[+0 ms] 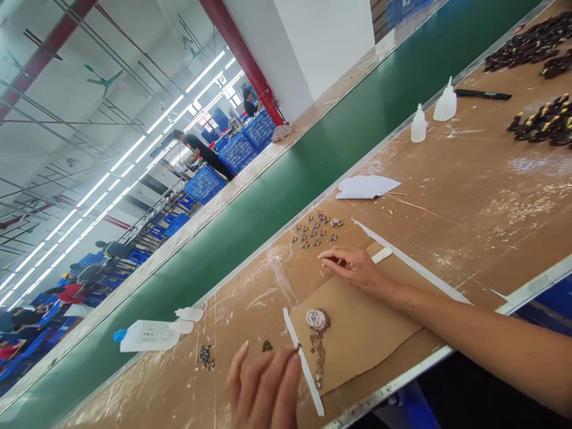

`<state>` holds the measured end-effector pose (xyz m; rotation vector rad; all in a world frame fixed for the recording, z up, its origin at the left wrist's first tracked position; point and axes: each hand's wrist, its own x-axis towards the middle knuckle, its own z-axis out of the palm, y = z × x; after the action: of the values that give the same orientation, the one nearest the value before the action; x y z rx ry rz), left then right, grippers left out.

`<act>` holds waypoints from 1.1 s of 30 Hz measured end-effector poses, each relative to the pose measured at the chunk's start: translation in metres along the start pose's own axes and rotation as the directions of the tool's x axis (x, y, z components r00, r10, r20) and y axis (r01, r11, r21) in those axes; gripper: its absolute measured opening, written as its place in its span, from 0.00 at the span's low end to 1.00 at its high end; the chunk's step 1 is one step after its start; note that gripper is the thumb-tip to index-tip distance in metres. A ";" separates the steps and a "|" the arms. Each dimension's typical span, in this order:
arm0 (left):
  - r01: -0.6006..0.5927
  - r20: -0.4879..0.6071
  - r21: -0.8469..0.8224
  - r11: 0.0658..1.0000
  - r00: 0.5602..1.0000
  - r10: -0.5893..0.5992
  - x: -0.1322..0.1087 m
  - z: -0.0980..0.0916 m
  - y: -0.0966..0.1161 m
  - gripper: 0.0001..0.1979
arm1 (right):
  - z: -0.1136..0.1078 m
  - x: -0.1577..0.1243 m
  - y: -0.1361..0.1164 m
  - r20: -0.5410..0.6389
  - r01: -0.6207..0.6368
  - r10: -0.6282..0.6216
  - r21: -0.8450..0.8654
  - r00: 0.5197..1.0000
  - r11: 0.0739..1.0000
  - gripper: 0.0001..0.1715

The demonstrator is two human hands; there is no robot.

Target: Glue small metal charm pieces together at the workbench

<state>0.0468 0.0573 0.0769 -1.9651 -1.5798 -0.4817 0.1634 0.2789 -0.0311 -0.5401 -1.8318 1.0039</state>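
At the bottom, my left hand (pixel 267 387) pinches a tiny dark part (pixel 298 347) between thumb and finger; its exact kind is too small to tell. My right hand (pixel 353 267) is over the far edge of a cardboard sheet (pixel 370 333), fingers pressed together; whatever they may hold is hidden. Between the hands, a small round lump of whitish paste (pixel 317 320) sits on the cardboard, with a wet brown smear (pixel 319 360) running from it. Beyond my right hand lie several small blue-and-gold pieces (pixel 315 229), spread in rows. A small dark pile (pixel 267 345) lies just beyond my left hand.
Further left are a heap of blue-and-gold pieces (pixel 206 357) and a white bottle with blue cap (pixel 149 335). White paper (pixel 367 186), small squeeze bottles (pixel 419 124), a black pen (pixel 483 94) and dark part piles (pixel 545 122) lie right. A green conveyor belt (pixel 277 190) runs behind; people work beyond.
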 end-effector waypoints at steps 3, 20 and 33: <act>0.470 0.186 -0.274 0.839 0.882 -0.433 0.018 0.044 -0.038 0.04 | 0.001 -0.001 0.000 -0.013 -0.015 0.015 -0.034 1.000 0.999 0.11; 0.886 0.611 -0.360 0.293 0.461 -0.644 0.110 0.231 -0.153 0.11 | 0.004 -0.001 0.000 0.063 0.023 -0.014 -0.141 0.998 0.990 0.11; 0.870 0.442 -0.263 0.416 0.492 -0.750 0.026 0.087 -0.140 0.08 | -0.002 -0.002 -0.004 0.043 -0.005 0.009 -0.081 0.999 0.997 0.13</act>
<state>-0.0888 0.1520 0.0533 -1.3845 -2.8303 -1.1108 0.1668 0.2758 -0.0280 -0.5782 -1.9165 0.9561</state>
